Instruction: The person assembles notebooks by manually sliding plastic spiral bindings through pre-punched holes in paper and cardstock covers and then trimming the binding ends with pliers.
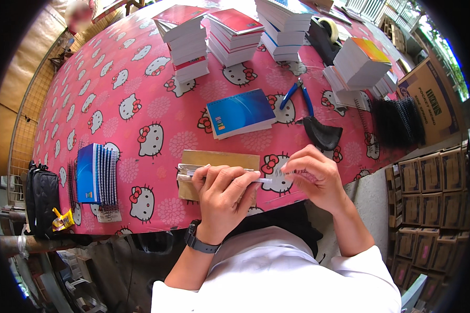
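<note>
My left hand [223,190], with a dark watch on its wrist, is closed over a thin white strip-like thing [264,180], perhaps a paper pad seen edge-on. It rests at a brown board block [222,157] near the table's front edge; the fingers hide most of it. Just to the right, my right hand [316,175] is raised with its fingers curled in a pinch. A thin dark wire coil [293,172] shows at those fingertips. Beyond the hands lies a small pile of blue-covered memo pads [240,112].
Blue-handled pliers [299,99] and a black curved holder [322,133] lie right of the pads. Bound blue notebooks [90,172] stand at left. Tall pad stacks [235,36] are at the back; black coils [399,122] and a carton [433,104] at right.
</note>
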Tool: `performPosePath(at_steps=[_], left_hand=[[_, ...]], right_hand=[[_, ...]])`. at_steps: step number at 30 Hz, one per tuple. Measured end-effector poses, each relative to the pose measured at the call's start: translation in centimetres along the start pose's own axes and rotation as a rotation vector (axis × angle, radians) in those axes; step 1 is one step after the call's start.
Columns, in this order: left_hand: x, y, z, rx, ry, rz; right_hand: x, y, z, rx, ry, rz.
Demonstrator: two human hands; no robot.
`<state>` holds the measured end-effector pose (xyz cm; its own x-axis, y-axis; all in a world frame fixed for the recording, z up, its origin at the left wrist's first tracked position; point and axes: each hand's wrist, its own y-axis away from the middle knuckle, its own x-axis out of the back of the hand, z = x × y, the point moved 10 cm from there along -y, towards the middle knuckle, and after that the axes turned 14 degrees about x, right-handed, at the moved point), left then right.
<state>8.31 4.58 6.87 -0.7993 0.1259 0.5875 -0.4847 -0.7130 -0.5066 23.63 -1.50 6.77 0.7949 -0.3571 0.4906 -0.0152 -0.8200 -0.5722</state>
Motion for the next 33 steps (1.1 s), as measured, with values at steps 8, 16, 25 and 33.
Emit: performPosePath(at_steps=[8,16,25,33], left_hand=[[0.2,0.0,0.1,0.010,-0.004,0.008],[-2.0,-0.5,1.5,-0.025,-0.085,-0.189],[-2.2,-0.2,0.9,-0.042,-0.143,-0.184],[-1.7,-0.1,1.2,-0.039,-0.067,-0.211]], right_hand=[[-1.6,0.2,-0.6,0.089,-0.042,-0.175],[-1.4,0.5,1.3,-0.209,-0.123,-0.174],[8.5,6.8,12.1,-0.617,0.935,-0.029],[6.6,5.6,11.6,-0.555,0.986,-0.030]])
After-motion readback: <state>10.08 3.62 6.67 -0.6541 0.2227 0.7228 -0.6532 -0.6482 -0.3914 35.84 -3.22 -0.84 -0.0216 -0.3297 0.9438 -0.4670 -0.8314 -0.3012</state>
